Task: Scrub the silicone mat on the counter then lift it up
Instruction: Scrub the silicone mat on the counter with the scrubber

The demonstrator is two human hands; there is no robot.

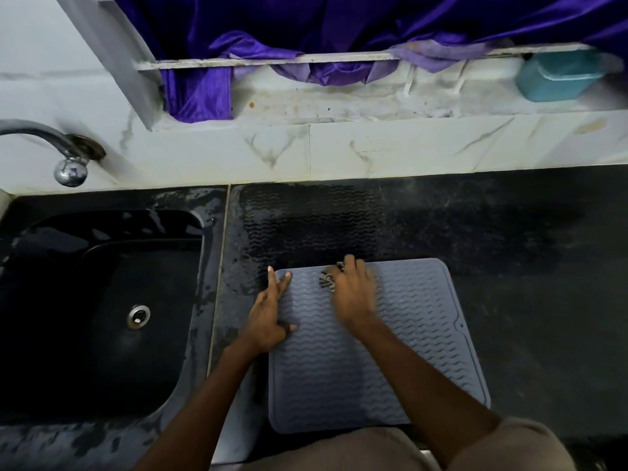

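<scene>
A grey silicone mat with a wavy ribbed surface lies flat on the black counter, near its front edge. My left hand presses flat on the mat's left edge, fingers spread toward its far left corner. My right hand is on the far part of the mat, blurred by motion, closed on a dark wire scrubber that pokes out between its fingers and touches the mat.
A wet wavy imprint marks the counter just beyond the mat. A black sink with a drain lies to the left, a tap above it. A teal soap box and purple curtain sit on the back ledge.
</scene>
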